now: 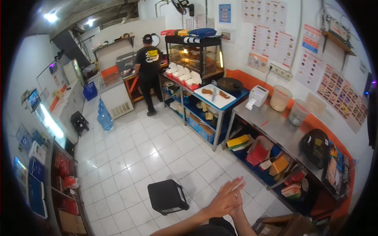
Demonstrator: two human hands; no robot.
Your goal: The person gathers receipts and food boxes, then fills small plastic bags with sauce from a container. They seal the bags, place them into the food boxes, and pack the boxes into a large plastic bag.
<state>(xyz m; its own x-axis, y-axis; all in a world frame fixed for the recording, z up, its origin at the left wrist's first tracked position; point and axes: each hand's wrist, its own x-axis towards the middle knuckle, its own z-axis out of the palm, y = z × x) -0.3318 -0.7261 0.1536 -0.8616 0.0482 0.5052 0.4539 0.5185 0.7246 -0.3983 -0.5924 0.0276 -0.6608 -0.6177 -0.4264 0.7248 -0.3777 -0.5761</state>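
The black stool (167,194) stands ahead and to the left of the person's joined hands, its squared, matt seat softly rounded at the corners. The left hand (221,201) and right hand (237,203) meet to the right of the stool, apart from it, pressed together. The left fingers lie straight and narrow, side by side; I cannot tell how the right fingers are set, as the left hand covers much of them.

Around the stool run glossy white floor tiles (125,179), square-cut with thin dark joints, and a broad stretch reaches beyond it to a ribbed, see-through blue water bottle (104,117). Farther past the stool, a co-worker (151,65) in a black shirt faces away.

To the stool's right, the floor room narrows at a smooth metal-topped table (271,122), its lower shelf packed with coloured cartons. Beyond the stool and to its right, a flat white cutting board (215,98) with a blue rim bears rough brown pieces, next to a round dark pan (230,84). Left of the stool, a shelf unit (49,177) holding red goods bounds the floor.
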